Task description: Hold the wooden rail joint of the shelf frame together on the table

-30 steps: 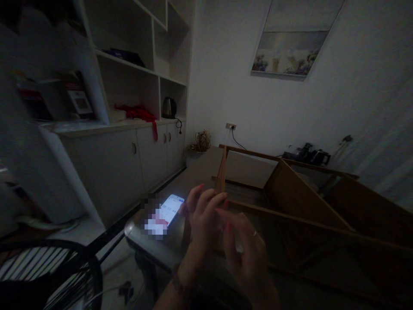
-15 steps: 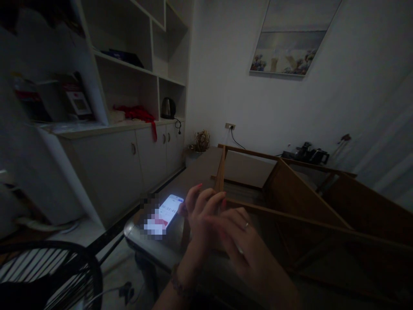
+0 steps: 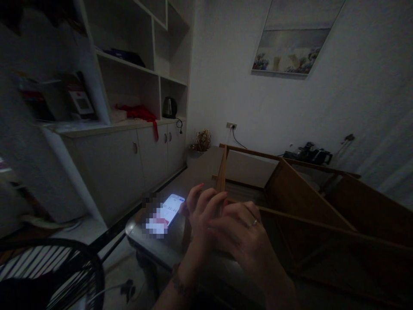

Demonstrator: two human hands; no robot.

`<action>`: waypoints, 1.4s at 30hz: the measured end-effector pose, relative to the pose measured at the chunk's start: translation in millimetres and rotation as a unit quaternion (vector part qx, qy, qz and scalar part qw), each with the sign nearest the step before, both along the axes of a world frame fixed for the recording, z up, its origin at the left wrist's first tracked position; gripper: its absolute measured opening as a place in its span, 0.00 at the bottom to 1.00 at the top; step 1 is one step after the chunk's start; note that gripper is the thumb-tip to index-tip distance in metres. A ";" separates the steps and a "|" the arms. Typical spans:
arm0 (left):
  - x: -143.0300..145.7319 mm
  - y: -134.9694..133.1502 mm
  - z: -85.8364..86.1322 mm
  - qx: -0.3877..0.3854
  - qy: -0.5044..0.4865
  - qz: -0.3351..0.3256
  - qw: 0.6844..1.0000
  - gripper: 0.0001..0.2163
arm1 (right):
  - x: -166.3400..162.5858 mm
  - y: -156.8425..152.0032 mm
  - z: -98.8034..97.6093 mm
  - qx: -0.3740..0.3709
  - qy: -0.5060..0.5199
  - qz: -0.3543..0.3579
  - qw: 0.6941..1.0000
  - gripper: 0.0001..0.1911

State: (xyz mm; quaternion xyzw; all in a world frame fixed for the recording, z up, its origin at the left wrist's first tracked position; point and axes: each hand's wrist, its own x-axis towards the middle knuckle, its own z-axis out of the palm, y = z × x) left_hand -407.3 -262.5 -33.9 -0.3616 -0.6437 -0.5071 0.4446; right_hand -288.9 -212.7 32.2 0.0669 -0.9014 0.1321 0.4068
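Side by side at the table's near end, my two hands almost meet. My left hand has its fingers curled over, with a beaded bracelet at the wrist. Bent fingers and thumb come together on my right hand, which wears a ring. Whatever lies between the hands is hidden in the dim light. Just beyond them is the near corner of a wooden frame, which lies on its side with boards across it. A lit phone rests on the table, left of my left hand.
White cabinets with open shelves line the left wall, holding a kettle and red cloth. A black fan stands at lower left. Dark items sit behind the frame. A socket with a cord is on the wall.
My right hand's fingers have bent further and the hand has turned slightly, with its ring more in view. My left hand stays nearly in place. The view has shifted a little.
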 end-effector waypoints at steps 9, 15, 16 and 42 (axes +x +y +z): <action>2.1 1.4 -3.1 -0.002 -0.029 -0.032 0.999 0.10 | -11.8 -10.0 -4.6 0.002 0.067 -0.027 0.997 0.12; 4.7 -1.3 6.1 0.013 -0.017 0.002 1.000 0.07 | -4.6 -10.0 -13.8 -0.055 0.054 -0.023 0.997 0.13; 4.5 -0.7 6.1 0.011 -0.016 0.004 1.000 0.07 | -3.0 -10.1 -16.3 -0.072 0.046 -0.012 0.996 0.12; 5.1 0.4 9.0 -0.004 -0.011 0.027 1.000 0.11 | -20.7 -6.5 -10.7 0.060 0.140 0.009 0.988 0.04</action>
